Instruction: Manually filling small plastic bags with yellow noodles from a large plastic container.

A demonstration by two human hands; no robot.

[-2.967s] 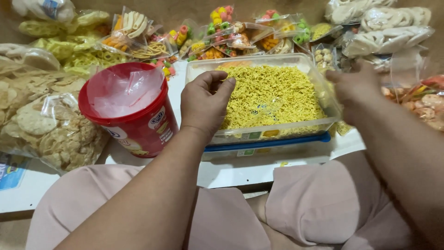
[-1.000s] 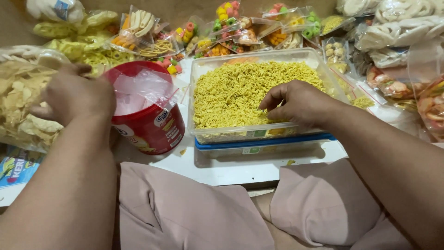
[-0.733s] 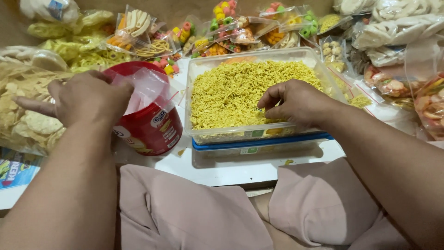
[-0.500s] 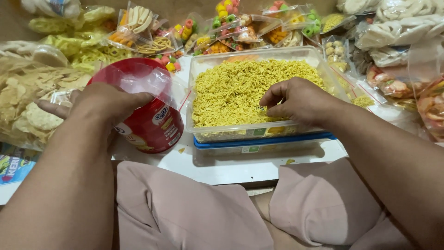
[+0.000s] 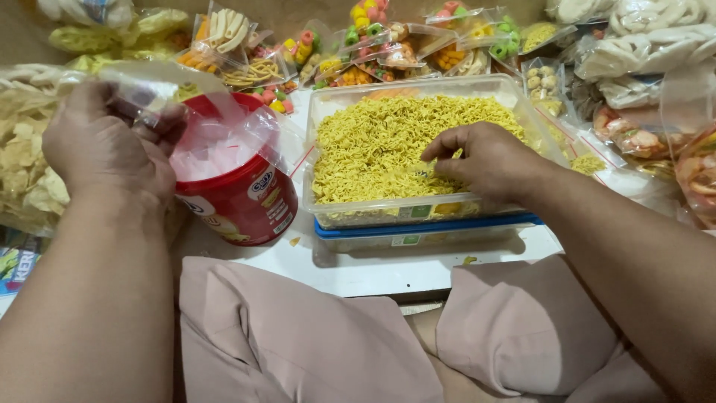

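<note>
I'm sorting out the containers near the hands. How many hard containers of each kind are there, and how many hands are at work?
Red round tub: 1
Clear box of yellow noodle snack: 1
Blue-lidded box underneath: 1
Hands: 2, the left hand on a clear plastic bag and the right hand in the snack
Total: 3 containers, 2 hands

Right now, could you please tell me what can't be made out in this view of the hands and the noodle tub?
- Head view: the right hand's fingertips, buried in the yellow noodles.
- The left hand's grip on the clear bag: its fingers curl out of sight.
- The red bucket's inside, veiled by that bag.
- The blue-lidded box, mostly under the clear tub.
</note>
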